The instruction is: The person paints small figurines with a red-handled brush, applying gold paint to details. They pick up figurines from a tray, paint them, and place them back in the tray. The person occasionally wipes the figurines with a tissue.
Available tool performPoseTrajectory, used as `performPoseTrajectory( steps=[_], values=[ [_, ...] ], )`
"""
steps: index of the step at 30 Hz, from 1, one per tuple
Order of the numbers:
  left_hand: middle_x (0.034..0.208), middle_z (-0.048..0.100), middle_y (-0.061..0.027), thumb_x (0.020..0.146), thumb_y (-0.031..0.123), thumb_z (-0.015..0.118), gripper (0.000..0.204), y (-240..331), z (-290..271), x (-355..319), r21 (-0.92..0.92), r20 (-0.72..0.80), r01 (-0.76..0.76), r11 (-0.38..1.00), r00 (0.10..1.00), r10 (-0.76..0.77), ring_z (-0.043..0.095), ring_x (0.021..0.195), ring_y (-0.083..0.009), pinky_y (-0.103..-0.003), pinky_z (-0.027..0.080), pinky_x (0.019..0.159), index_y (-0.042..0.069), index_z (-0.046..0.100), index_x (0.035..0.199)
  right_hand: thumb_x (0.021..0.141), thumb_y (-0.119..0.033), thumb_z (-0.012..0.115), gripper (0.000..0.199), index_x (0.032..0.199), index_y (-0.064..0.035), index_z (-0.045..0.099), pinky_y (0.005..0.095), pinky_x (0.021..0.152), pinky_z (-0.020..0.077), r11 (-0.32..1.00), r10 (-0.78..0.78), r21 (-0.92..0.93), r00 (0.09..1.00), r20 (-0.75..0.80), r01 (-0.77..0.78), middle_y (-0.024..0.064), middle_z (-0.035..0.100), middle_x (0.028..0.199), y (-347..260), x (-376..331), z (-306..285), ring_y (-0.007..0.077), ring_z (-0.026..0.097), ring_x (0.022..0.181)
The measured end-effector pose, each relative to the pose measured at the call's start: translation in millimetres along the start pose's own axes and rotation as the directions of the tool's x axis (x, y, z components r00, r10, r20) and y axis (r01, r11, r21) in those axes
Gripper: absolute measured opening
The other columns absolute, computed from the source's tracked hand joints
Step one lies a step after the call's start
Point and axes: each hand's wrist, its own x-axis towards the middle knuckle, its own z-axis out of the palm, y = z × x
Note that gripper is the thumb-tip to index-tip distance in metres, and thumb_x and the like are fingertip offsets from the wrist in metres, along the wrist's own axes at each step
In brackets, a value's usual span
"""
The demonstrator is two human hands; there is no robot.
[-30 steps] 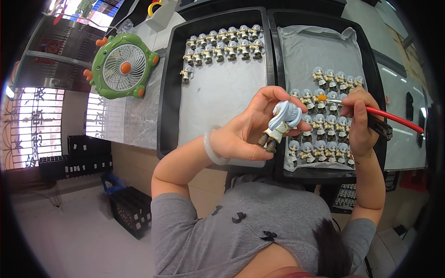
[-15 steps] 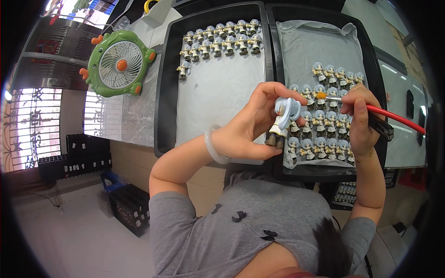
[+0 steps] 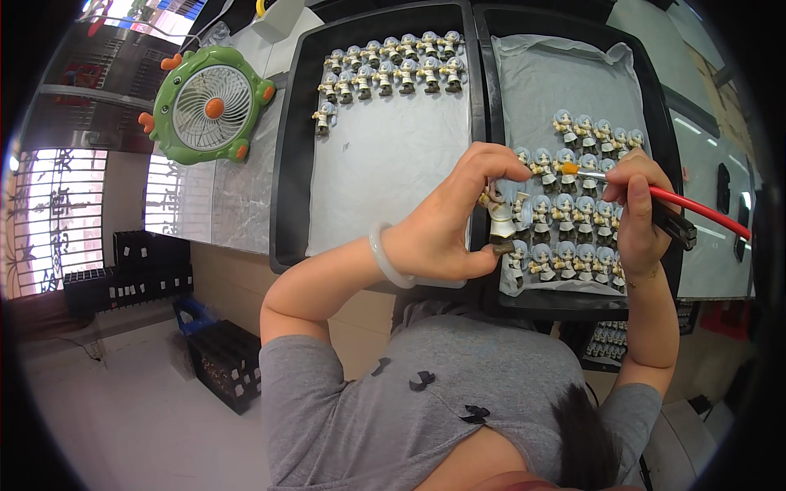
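My left hand (image 3: 446, 217), a pale bangle at its wrist, pinches a small figurine (image 3: 501, 221) between thumb and fingers above the right tray. The figurine has pale hair, a white outfit and dark boots, and part of it is hidden by the fingers. My right hand (image 3: 639, 200) is closed round a brush (image 3: 594, 174) with orange bristles, a metal collar and a red handle. The bristles are apart from the held figurine, over the rows of similar figurines (image 3: 565, 209) in the right tray. A black piece (image 3: 675, 227) juts out beside my right hand; its kind is unclear.
The left black tray (image 3: 293, 180), lined with white sheet, holds rows of the same figurines (image 3: 385, 78) at its far end. The right black tray (image 3: 667, 123) stands against it. A green animal-shaped fan (image 3: 214, 106) is at far left. Black crates (image 3: 225, 364) stand on the floor.
The figurine has turned in my left hand: its hair side faced up before, and now more of its white outfit shows. My right hand and the brush have barely moved.
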Motion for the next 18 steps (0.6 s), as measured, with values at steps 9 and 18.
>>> performPoseTrajectory(
  steps=[9, 18],
  values=[
    [0.093, 0.045, -0.0097, 0.05, 0.012, 0.07, 0.065, 3.7, 0.8, -2.5, 0.29, -0.025, 0.079, 0.954, 0.997, -0.075, 0.044, 0.083, -0.0239, -0.031, 0.036, 0.075, 0.005, 0.047, 0.111, 0.087, -0.016, 0.046, 0.023, 0.078, 0.0018, 0.058, 0.0222, 0.055, 0.0346, 1.0, -0.007, 0.004, 1.0, 0.011, 0.007, 0.0054, 0.05, 0.066, 3.1, -0.3, 1.5, 0.0097, 0.046, 0.058],
    [0.083, 0.047, -0.0046, 0.047, 0.028, 0.075, 0.065, 7.7, -1.6, -0.8, 0.395, -0.017, 0.107, 0.912, 0.994, -0.11, 0.043, 0.075, -0.0202, -0.029, 0.03, 0.068, 0.008, 0.052, 0.105, 0.087, -0.024, 0.048, 0.026, 0.078, -0.001, 0.058, 0.0235, 0.057, 0.0353, 0.992, -0.11, 0.071, 0.989, 0.104, 0.103, 0.0047, 0.053, 0.064, 1.5, 0.2, 2.3, 0.0123, 0.047, 0.06]
  ],
)
